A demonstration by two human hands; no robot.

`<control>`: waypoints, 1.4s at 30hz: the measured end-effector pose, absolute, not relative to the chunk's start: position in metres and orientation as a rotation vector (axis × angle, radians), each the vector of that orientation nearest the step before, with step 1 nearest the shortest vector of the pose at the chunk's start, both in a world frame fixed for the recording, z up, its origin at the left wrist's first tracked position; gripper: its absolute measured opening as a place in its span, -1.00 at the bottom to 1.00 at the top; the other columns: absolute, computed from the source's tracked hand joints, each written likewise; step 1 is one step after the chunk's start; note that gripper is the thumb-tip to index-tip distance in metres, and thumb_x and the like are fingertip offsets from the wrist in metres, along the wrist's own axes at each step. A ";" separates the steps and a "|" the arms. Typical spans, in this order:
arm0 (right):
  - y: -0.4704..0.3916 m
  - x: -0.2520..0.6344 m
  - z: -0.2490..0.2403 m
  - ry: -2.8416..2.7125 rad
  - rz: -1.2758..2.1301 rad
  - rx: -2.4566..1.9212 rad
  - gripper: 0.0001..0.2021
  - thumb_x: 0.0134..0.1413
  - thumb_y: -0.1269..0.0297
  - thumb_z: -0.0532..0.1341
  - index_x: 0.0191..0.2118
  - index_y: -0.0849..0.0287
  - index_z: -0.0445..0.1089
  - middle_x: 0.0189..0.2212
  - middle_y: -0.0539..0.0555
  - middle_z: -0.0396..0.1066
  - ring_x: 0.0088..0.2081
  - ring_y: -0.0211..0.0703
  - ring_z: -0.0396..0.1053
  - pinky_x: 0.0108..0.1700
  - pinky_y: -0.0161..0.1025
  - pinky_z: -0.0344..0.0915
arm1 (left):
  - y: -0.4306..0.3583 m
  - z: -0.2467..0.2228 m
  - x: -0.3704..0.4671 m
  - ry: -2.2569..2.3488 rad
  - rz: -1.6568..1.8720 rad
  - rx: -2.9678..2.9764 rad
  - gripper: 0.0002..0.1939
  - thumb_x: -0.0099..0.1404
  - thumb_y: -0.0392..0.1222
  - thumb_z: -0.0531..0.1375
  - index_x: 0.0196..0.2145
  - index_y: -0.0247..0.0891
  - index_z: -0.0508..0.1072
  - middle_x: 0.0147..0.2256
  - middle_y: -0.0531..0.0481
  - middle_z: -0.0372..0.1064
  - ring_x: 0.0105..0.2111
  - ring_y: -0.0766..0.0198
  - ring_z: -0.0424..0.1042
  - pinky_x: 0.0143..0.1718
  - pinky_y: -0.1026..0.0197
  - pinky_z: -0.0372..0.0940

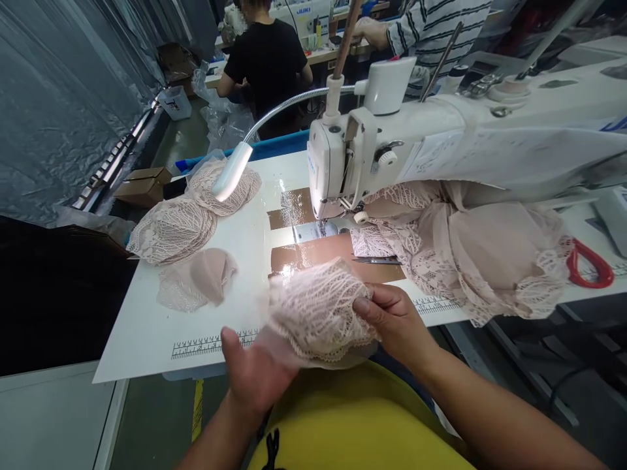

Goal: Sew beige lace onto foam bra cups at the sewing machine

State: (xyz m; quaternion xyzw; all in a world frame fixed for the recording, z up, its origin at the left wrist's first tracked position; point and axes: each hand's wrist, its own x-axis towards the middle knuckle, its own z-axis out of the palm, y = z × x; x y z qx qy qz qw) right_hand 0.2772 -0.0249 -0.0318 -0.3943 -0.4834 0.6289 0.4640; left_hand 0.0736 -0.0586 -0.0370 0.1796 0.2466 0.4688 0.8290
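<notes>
In the head view, my right hand pinches the right edge of a pale pink lace bra cup between thumb and fingers. Sheer mesh shows below its scalloped lace edge. My left hand, slightly blurred, is open at the cup's lower left, thumb spread away and fingertips partly hidden under the mesh. Just beyond the cup is the sewing machine's needle area, lit by a small lamp. Black-bladed scissors or snips lie to the right of it, partly under lace fabric.
Stacked lace cups and a single mesh-edged cup lie on the white table at left. A heap of lace and mesh garments fills the right, beside red scissor handles. Two people work beyond the sewing machine.
</notes>
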 end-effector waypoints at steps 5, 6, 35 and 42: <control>-0.018 0.263 -0.033 -1.307 1.530 -0.973 -0.78 0.03 0.15 0.28 -0.48 0.20 0.46 -0.53 -0.01 0.31 -0.45 -0.26 0.21 -0.38 -0.31 0.19 | -0.055 -0.034 0.101 0.652 0.965 0.405 -0.33 0.04 -0.10 0.33 0.11 -0.24 0.31 -0.02 -0.16 0.40 0.05 -0.03 0.31 0.07 0.00 0.22; -0.017 0.260 -0.034 -1.265 1.566 -0.979 -0.78 0.01 0.15 0.29 -0.49 0.20 0.46 -0.54 -0.02 0.32 -0.47 -0.26 0.21 -0.39 -0.31 0.19 | -0.053 -0.034 0.106 0.706 0.973 0.407 -0.39 0.03 -0.23 0.32 0.07 -0.24 0.35 -0.07 -0.13 0.44 0.01 0.01 0.35 0.04 0.02 0.25; 0.011 0.266 -0.014 -1.629 1.267 -1.028 -0.84 0.04 0.30 0.23 -0.51 0.17 0.34 -0.44 0.03 0.45 -0.39 -0.20 0.37 -0.34 -0.28 0.26 | -0.004 0.004 0.065 0.989 0.631 1.761 -0.83 0.29 -0.18 0.13 -0.23 -0.32 0.41 -0.33 -0.05 0.41 -0.38 0.26 0.35 -0.34 0.26 0.24; 0.011 0.262 -0.018 -1.590 1.317 -1.123 -0.83 0.02 0.28 0.22 -0.53 0.18 0.31 -0.52 0.01 0.41 -0.48 -0.25 0.29 -0.45 -0.32 0.17 | 0.004 0.007 0.070 1.063 0.717 1.893 -0.85 0.31 -0.21 0.12 -0.22 -0.30 0.42 -0.36 -0.03 0.40 -0.40 0.30 0.33 -0.39 0.28 0.18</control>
